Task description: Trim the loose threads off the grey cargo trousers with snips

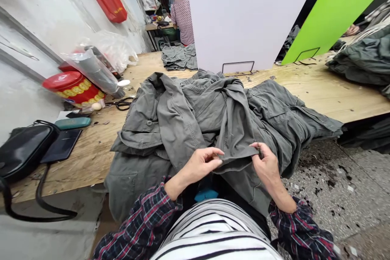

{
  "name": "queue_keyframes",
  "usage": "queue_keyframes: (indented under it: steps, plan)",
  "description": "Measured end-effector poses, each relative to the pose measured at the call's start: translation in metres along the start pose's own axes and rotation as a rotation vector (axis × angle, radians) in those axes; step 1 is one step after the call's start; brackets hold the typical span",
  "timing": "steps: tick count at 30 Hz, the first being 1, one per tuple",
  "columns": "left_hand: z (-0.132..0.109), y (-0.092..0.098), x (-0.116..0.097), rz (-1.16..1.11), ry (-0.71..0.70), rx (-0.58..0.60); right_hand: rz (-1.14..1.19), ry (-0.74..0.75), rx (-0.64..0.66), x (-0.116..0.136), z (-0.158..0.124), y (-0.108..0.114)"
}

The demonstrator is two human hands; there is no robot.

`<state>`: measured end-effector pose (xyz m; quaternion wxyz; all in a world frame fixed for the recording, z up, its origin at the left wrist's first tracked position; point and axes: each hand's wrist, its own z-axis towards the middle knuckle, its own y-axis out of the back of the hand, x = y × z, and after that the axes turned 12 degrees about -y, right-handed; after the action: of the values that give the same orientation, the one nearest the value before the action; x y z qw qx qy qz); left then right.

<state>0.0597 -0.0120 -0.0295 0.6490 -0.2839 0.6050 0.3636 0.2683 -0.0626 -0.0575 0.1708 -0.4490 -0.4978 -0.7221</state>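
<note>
A heap of grey-green garments (195,118) lies over the near edge of a wooden worktable (319,89) and hangs down toward my lap. My left hand (201,164) pinches the hem of a fabric flap (236,134) between thumb and fingers. Close beside it, my right hand (266,162) grips the same hem at its right end. Both hands are closed on the cloth, a little apart. My plaid sleeves and striped top show at the bottom.
On the table's left are a red tin (73,87), a plastic bag (100,63), scissors (122,103), a black bag (24,150) and a dark phone (62,146). More grey garments (362,61) lie at right and at the back (179,57). A person (183,14) stands far back. White and green boards rise behind.
</note>
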Motion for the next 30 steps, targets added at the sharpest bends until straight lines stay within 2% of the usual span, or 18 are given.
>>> queue_keyframes:
  steps: [2,5,7,9,11,13,16,18,20,22,25,27,30]
  plan:
    - [-0.003,-0.013,-0.002,0.307,-0.121,0.029,0.022,0.067,-0.051,0.012,-0.003,0.0]
    - [-0.001,-0.028,-0.004,0.676,-0.332,-0.047,-0.03,0.306,-0.022,0.038,-0.01,-0.003]
    - [0.003,-0.027,-0.003,0.824,-0.422,-0.084,-0.087,0.415,-0.045,0.046,-0.012,-0.007]
    - [0.005,-0.015,0.001,0.9,-0.443,-0.166,-0.126,0.388,-0.115,0.041,-0.008,-0.009]
    - [0.003,0.003,0.007,0.943,-0.406,-0.298,-0.146,0.265,-0.168,0.028,0.0,-0.01]
    - [0.0,0.019,0.016,0.987,-0.336,-0.388,-0.135,0.158,-0.146,0.014,0.006,-0.01]
    - [-0.006,0.029,0.027,1.071,-0.245,-0.387,-0.062,0.097,-0.1,0.006,0.007,-0.012]
    - [-0.008,0.025,0.029,1.133,-0.334,-0.366,-0.01,0.106,-0.1,0.01,0.002,-0.011]
    - [-0.006,0.014,0.023,1.186,-0.545,-0.317,0.019,0.167,-0.1,0.019,-0.004,-0.01]
    - [-0.001,0.002,0.013,1.203,-0.741,-0.21,0.041,0.258,-0.076,0.028,-0.009,-0.008]
    - [0.007,-0.01,0.001,1.112,-0.858,-0.081,0.074,0.34,-0.04,0.033,-0.01,-0.006]
    - [0.011,-0.01,0.001,0.994,-0.86,-0.136,0.085,0.319,-0.049,0.03,-0.008,-0.005]
    - [0.011,-0.001,0.009,0.851,-0.793,-0.303,0.097,0.239,-0.069,0.022,-0.002,-0.003]
